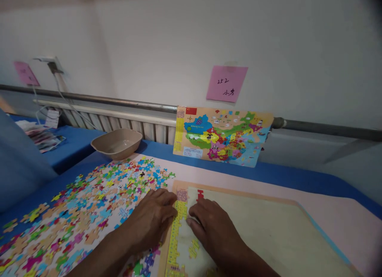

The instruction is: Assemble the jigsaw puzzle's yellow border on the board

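A jigsaw board (268,225) with a peach border lies in front of me. Along its left side runs a column of joined yellow pieces (174,233). My left hand (155,211) rests over the board's left border, its curled fingertips at the upper part of this column. Just right of the column is my right hand (213,227), thumb and forefinger bent close together. What either hand's fingers hold, if anything, is hidden. Beyond the right hand's knuckles lies a red piece (200,194). Nearer me, a small group of yellow pieces (193,248) sits loose on the board.
Loose jigsaw pieces (80,213) in many colours spread across the left of the table. A beige basin (117,144) stands behind them. A picture map (222,136) leans against the wall pipe, under a pink note (227,83). Someone's blue sleeve (20,165) shows at far left.
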### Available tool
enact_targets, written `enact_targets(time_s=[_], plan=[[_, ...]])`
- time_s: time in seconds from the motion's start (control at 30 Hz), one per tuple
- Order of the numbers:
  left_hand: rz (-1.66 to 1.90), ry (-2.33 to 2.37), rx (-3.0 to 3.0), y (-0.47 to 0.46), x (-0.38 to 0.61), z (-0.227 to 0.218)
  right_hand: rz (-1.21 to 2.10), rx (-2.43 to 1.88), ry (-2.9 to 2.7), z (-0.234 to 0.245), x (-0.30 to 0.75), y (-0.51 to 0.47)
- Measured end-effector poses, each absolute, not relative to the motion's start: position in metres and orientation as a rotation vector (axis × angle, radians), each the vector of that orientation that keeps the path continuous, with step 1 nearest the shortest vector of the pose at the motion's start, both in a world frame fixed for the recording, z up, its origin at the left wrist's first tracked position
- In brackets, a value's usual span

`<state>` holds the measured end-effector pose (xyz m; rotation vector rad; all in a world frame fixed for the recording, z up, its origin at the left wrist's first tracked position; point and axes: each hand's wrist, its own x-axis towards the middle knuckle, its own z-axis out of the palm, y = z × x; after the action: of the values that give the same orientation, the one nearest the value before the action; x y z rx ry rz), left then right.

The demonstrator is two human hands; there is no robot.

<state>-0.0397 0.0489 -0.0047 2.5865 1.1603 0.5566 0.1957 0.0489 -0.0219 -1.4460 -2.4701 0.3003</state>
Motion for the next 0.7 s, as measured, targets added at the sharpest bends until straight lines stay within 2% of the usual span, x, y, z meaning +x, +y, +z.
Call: enact_targets(time_s=[0.33,0.7], plan=[[0.559,1.18,2.648,0.05,-0.04,-0.007,0.395,-1.591,-2.324,-0.015,0.181,0.047],[0.544,1.222,2.616,0.048,-0.038,-0.005,0.154,-1.446,-2.497,-0.021,0.183,0.049]])
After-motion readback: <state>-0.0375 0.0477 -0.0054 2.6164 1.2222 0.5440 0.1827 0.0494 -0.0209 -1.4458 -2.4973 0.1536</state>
